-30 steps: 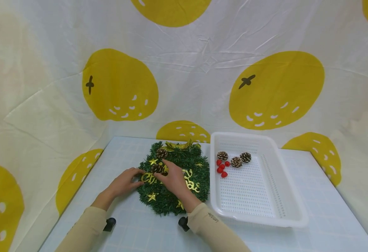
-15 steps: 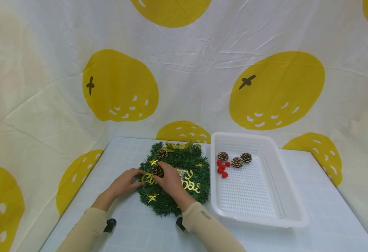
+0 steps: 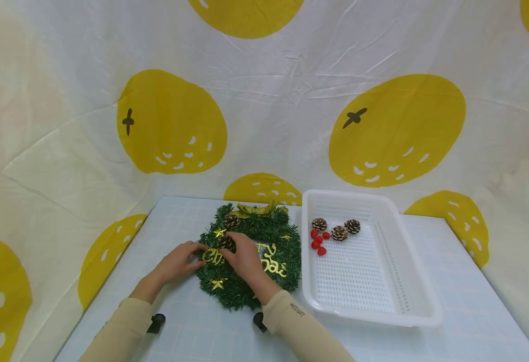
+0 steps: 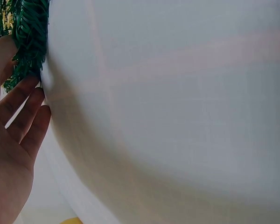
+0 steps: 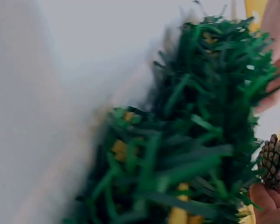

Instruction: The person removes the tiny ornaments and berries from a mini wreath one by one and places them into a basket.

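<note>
A green tinsel wreath [image 3: 255, 294] with gold "Merry Christmas" lettering [image 3: 273, 266] and gold stars lies on the table. My left hand [image 3: 180, 262] holds its left edge; in the left wrist view, the left hand [image 4: 14, 144] has fingertips against the greenery [image 4: 31, 37]. With thumb and fingers, my right hand [image 3: 246, 259] pinches a brown pine cone [image 3: 225, 243] against the wreath's left part, covering some letters. The right wrist view shows this pine cone [image 5: 271, 163] between the fingers. Just above it, another pine cone [image 3: 232, 220] sits on the wreath.
Right of the wreath stands a white plastic basket [image 3: 416, 281]. Inside it lie several pine cones [image 3: 339, 233] and red berries [image 3: 321, 251] near its left wall. A gold bow [image 3: 257, 208] tops the wreath. A fruit-print curtain [image 3: 264, 125] hangs behind the table [image 3: 201, 332].
My right hand has shifted slightly left, the pine cone still pinched in it, uncovering more of the upper gold lettering. The left hand has stayed at the wreath's edge.
</note>
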{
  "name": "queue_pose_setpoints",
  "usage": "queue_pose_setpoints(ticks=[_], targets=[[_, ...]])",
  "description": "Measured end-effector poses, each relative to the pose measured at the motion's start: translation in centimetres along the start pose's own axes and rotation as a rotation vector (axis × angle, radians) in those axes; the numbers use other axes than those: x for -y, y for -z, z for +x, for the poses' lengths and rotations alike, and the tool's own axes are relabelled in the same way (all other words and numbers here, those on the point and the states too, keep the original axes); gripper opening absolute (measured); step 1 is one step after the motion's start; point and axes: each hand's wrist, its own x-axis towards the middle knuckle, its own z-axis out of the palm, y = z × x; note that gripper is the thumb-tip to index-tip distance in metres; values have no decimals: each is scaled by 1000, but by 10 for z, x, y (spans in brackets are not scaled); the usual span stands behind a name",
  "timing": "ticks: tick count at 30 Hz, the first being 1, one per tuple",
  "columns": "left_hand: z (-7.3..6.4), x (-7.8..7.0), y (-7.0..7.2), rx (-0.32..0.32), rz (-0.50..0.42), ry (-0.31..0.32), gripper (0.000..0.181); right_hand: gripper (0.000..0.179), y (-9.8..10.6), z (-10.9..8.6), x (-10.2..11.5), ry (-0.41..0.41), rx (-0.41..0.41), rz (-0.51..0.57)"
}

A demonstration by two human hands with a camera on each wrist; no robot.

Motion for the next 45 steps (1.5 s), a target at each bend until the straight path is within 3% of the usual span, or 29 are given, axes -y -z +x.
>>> queue_pose_setpoints(ticks=[11, 25, 33, 45], targets=[[0, -2, 0, -7, -1, -8, 40, 50, 30, 2, 16, -20, -86, 67], [-1, -3, 6, 6, 0, 1, 41, 49, 103, 13, 29, 7, -165, 89], [0, -2, 4, 12, -7, -7, 41, 50, 134, 22, 21, -9, -223, 132], [-1, -1, 2, 20, -5, 6, 42, 52, 164, 24, -9, -75, -258, 127]])
